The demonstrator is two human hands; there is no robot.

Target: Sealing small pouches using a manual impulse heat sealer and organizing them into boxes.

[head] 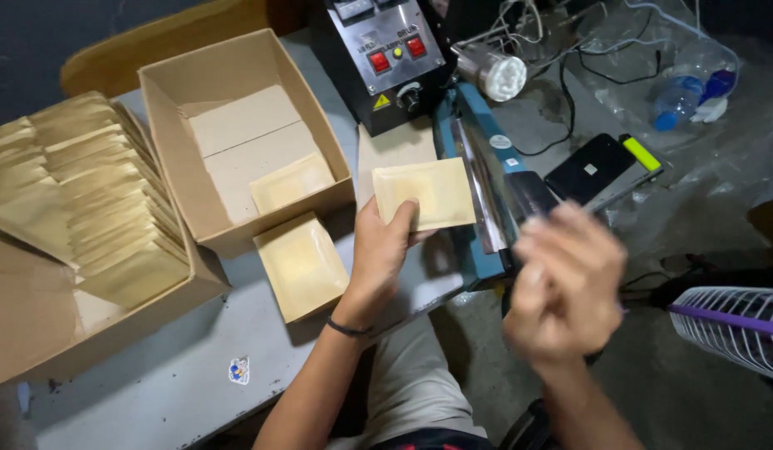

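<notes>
The left hand (378, 258) pinches the tan pouch (425, 193) at its near-left corner, the rest lying toward the blue sealer (478, 158); the right hand (565, 279) is blurred, its grip unclear.

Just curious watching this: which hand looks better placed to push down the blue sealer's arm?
Probably the right hand: it hovers free, blurred, beside the blue sealer, while the left hand holds the tan pouch at its bar.
</notes>
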